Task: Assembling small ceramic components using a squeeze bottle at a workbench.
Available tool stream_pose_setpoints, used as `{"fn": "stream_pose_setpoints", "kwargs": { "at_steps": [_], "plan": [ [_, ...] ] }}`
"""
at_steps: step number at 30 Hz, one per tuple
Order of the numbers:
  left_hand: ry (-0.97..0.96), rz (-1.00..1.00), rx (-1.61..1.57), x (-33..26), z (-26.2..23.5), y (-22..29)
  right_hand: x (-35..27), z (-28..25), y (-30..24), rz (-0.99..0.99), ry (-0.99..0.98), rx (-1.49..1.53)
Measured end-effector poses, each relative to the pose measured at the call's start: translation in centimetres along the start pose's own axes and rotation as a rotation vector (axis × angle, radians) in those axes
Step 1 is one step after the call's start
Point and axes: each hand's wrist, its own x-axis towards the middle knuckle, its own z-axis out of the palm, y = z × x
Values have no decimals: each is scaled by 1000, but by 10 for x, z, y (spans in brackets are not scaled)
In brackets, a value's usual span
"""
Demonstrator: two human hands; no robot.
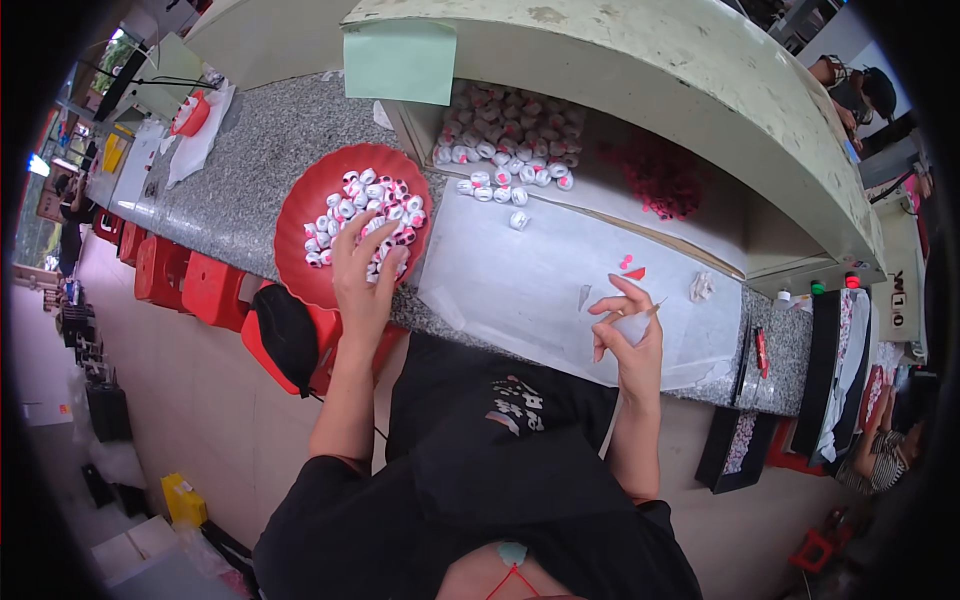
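Note:
My left hand (362, 270) reaches over the scalloped red bowl (296, 270), fingers spread and curved above small round white pieces (352, 200) with pink and dark marks. Whether a fingertip touches one, I cannot tell. My right hand (632, 345) is raised over the white paper sheet (520, 290), its thumb and fingers closed around a small whitish cone (632, 326) with a thin pointed tip. Near it on the sheet lie pink dots (627, 262), a red scrap (635, 273) and a crumpled white tissue (702, 287).
Under the pale shelf (640, 60), rows of similar white pieces (510, 140) stand at the left, with a dark pink heap (660, 185) further right. A green paper (400, 62) hangs from the shelf. A red pen (762, 352) and black trays (830, 360) are at the right.

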Motion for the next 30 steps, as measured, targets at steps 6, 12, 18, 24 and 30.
{"fn": "stream_pose_setpoints", "kwargs": {
  "at_steps": [6, 12, 18, 24, 30],
  "plan": [
    [-363, 4, -232, 1, 99, 44, -13, -10, -2, -114, 70, 146],
    [-410, 29, -359, -9, 137, 28, -26, -24, -12, -58, 132, 87],
    [-513, -560, -1311, 0, 88, 74, -22, -10, -27, -155, 189, 31],
    [-679, -784, -1743, -8, 61, 91, -22, -6, -35, -313, 303, 359],
    [-670, -631, -1631, -14, 50, 103, -24, 8, -44, -503, 382, 416]
  ]
}}
